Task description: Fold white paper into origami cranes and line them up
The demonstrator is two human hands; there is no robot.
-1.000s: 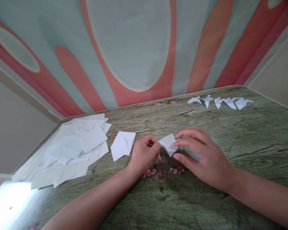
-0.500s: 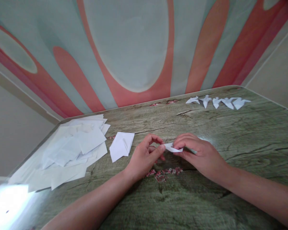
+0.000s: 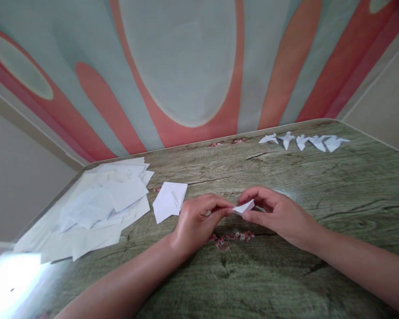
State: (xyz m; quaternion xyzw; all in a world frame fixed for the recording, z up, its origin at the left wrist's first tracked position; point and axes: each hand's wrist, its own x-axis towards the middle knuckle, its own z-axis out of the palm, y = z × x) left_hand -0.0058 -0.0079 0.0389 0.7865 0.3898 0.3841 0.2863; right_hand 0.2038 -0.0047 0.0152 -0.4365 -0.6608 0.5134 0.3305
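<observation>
Between my two hands, above the middle of the table, is a small folded piece of white paper. My left hand pinches its left tip between thumb and fingers. At its right end, my right hand has the thumb against the near edge and curled fingers behind, closed around the paper. Parts of the folds are hidden by my fingers. Just left of my left hand lie a few white paper sheets, overlapping flat on the table.
A large loose pile of white paper covers the table's left side. Several folded paper birds stand in a row at the far right. The wood-grain table meets a patterned wall at the back. A bright glare lies bottom left.
My left hand has shifted right and turned over the paper's left tip. My right fingers have lifted and opened slightly, and the folded paper is tilted differently.
</observation>
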